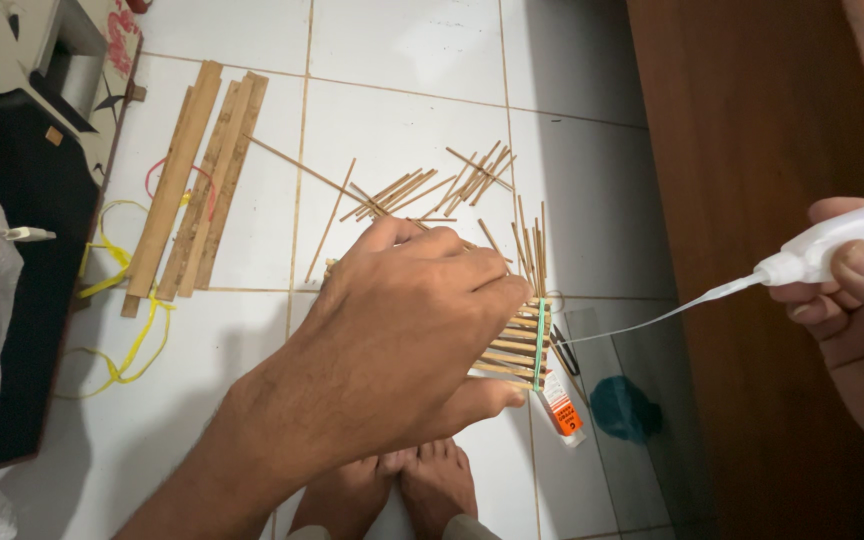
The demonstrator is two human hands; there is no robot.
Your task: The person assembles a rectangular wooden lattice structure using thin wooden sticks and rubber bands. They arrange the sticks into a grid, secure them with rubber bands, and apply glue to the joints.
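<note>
Two bare feet, mine, nearest on the white tiled floor. Just beyond them, my left hand lies palm-down over a small panel of bamboo sticks; the fingers are pressed together and curled onto the sticks, apparently to pin them flat while glue goes on. A green band crosses the panel's right end. A small glue tube with an orange label lies touching the panel's lower right corner, partly on a glass pane that bears a teal blot.

My right hand, off to the right over the brown wooden board, pinches a white squeeze bottle between thumb and fingers; its long thin nozzle slants down to the panel's right edge.

Farther out: loose thin sticks scattered mid-floor; flat bamboo slats laid side by side toward the far left; yellow cord looped beneath them.
</note>
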